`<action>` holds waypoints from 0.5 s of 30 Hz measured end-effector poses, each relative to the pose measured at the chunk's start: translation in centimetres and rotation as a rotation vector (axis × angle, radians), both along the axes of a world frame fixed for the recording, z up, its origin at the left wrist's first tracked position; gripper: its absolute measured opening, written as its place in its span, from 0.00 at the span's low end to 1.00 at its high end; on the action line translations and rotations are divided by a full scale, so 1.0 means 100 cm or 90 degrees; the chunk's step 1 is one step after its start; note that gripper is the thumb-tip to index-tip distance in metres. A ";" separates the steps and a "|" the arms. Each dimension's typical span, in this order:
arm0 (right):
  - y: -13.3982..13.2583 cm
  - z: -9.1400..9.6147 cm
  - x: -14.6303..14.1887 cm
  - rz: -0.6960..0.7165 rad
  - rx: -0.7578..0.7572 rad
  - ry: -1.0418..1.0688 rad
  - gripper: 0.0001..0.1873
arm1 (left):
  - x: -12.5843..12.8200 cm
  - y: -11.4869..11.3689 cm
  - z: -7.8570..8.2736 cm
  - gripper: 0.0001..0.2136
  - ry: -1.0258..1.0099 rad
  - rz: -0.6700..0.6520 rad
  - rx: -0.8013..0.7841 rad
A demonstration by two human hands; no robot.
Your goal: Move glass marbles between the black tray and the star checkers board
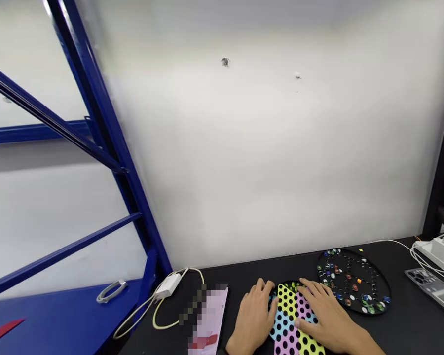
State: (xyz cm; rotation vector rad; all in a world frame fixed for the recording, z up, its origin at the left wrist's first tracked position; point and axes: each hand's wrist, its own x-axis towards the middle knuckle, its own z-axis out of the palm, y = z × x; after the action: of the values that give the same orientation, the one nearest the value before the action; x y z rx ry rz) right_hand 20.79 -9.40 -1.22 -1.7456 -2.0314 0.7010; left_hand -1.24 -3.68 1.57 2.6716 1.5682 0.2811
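Observation:
A star-shaped board (285,324) in yellow, pink and light blue sections, dotted with black round holes, lies on the table at the bottom of the view. Part of a dark round base shows behind its far points, with small yellow-green and blue pieces at the edge. My left hand (254,314) rests along the board's left side, fingers extended and thumb at its edge. Across the right part of the board lies my right hand (327,316), flat with fingers spread. The palms and wrists hide some of the board.
A round black game board (358,283) with glass marbles sits to the right. Beyond it are a phone (434,293) and a white power strip (442,256) with cables. Leftward lie a pink booklet (212,315), a white adapter (168,286) and a blue metal frame (122,167).

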 end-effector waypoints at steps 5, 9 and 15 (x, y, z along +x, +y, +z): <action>0.006 -0.002 0.002 0.016 0.006 0.018 0.44 | 0.001 0.002 -0.005 0.14 0.033 -0.032 -0.020; 0.017 0.001 0.006 0.053 0.020 0.052 0.45 | 0.003 0.006 -0.009 0.15 0.089 -0.010 -0.024; 0.026 0.007 0.007 0.076 0.027 0.034 0.45 | 0.001 0.010 -0.015 0.17 0.074 -0.004 -0.039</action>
State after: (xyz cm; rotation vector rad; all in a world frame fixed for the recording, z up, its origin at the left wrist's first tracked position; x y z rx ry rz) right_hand 21.53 -6.84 -0.57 -1.5757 -2.1130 0.7275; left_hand -1.10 -2.70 0.10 2.6898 1.5715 0.0780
